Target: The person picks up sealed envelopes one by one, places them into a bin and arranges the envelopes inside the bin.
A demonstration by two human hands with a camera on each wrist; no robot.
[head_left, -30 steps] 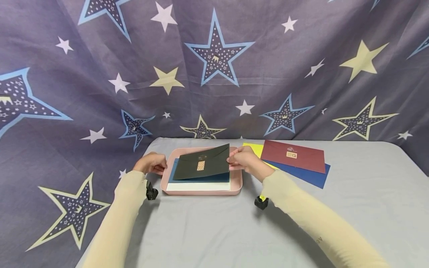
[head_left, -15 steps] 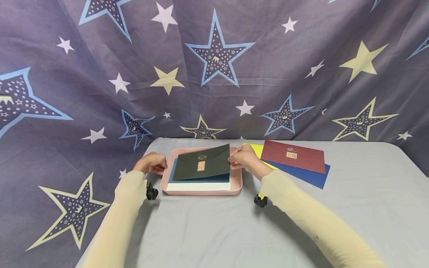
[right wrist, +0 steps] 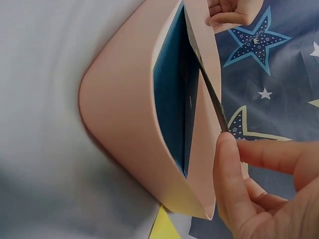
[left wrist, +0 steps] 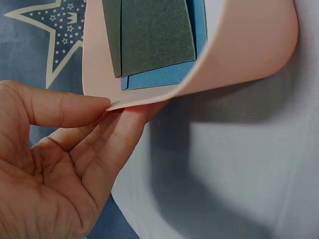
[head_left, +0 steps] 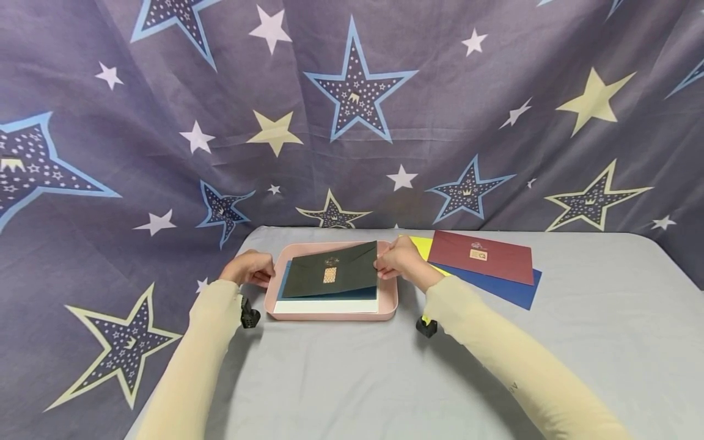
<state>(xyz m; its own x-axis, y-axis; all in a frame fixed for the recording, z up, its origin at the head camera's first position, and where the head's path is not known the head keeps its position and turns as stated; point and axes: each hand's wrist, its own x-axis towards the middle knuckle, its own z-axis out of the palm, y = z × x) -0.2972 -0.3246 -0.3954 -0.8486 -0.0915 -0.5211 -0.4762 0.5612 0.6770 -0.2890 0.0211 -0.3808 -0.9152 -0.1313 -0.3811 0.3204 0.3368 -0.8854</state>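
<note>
My right hand (head_left: 401,258) pinches the right edge of a dark green envelope (head_left: 313,269), which tilts up on that side over the pink tray (head_left: 330,316). A gold patterned sticker (head_left: 330,275) marks the envelope's middle. Beneath it in the tray lie a blue envelope (left wrist: 159,76) and a white one (head_left: 324,306). My left hand (head_left: 249,267) pinches the tray's left rim between thumb and fingers, as the left wrist view shows. In the right wrist view the raised envelope (right wrist: 212,92) appears edge-on, its corner between thumb and fingers.
Right of the tray, a maroon envelope (head_left: 481,253) overlaps a dark blue envelope (head_left: 500,287) and a yellow one (head_left: 420,244) on the grey cloth-covered table (head_left: 352,379). A star-patterned curtain (head_left: 352,171) hangs along the table's back and left edges.
The dark green envelope's raised right side has come down slightly, with my right hand still pinching it. My left hand has stayed on the tray rim.
</note>
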